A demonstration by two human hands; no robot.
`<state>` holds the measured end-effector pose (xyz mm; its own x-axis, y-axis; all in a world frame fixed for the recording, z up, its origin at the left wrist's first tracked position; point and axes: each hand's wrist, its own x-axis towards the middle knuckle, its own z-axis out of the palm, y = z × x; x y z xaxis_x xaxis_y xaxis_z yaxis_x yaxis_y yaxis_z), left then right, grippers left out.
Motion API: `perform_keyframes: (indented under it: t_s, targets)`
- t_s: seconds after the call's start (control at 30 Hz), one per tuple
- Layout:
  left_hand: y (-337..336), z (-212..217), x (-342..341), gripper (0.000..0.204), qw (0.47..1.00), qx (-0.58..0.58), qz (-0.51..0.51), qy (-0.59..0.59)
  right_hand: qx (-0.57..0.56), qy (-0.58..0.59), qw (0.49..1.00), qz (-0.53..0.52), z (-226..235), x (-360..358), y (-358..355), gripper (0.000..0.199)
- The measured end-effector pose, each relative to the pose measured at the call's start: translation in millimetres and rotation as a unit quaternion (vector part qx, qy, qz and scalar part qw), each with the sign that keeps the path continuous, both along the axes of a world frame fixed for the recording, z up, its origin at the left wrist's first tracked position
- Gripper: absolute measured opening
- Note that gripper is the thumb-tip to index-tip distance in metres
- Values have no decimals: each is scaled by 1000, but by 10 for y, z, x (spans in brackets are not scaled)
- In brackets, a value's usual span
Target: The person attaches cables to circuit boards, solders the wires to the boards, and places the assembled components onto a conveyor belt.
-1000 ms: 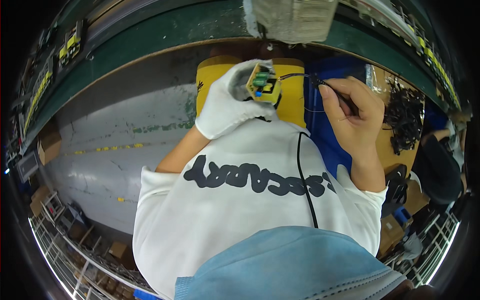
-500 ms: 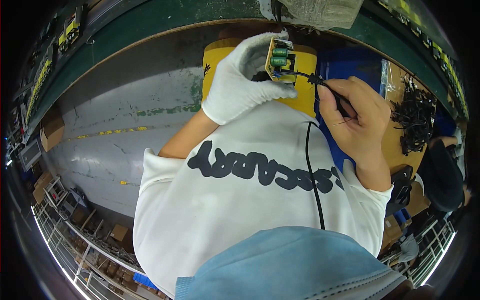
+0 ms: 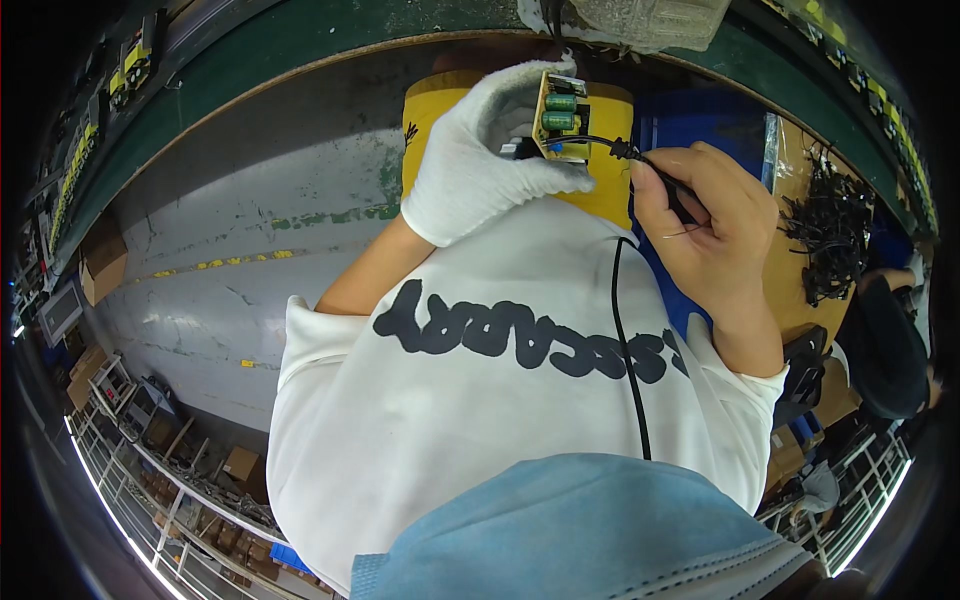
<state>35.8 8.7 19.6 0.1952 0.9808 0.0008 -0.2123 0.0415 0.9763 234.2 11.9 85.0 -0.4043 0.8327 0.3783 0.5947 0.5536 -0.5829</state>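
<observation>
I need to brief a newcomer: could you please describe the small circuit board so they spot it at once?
Above the yellow bin, the white-gloved left hand holds the circuit board. It alone carries green cylindrical parts, with a black cable leading to it.

Gloved left hand (image 3: 478,160) grips circuit board (image 3: 560,115); bare right hand (image 3: 705,225) pinches black cable (image 3: 628,340).

My left hand (image 3: 480,160), in a white glove, is raised before my chest, fingers curled shut in a grip, bare forearm angled up from a white sleeve. My right hand (image 3: 705,225), bare, pinches with thumb and forefinger, wrist bent inward.
</observation>
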Motion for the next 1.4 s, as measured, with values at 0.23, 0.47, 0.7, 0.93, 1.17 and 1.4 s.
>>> perform_keyframes:
  t_s: [0.23,0.47,0.7,0.93,1.17,1.4]
  targets:
    - [4,-20,-15,86,999,-32,4,7,-23,10,1000,8,15,3,2,13]
    - [29,-22,-61,77,998,-54,-34,20,-44,21,999,10,-38,16,29,11]
    - [29,-14,-91,76,995,-64,-80,5,-106,60,993,7,-50,21,31,8]
    - [42,-5,-67,76,997,-66,-45,21,-339,167,925,-32,-86,72,43,11]
    - [28,-4,-46,77,998,-51,-34,29,-427,273,862,-18,-193,103,100,15]
    - [40,-1,-49,77,997,-59,-31,29,-444,307,842,-15,-243,103,93,16]
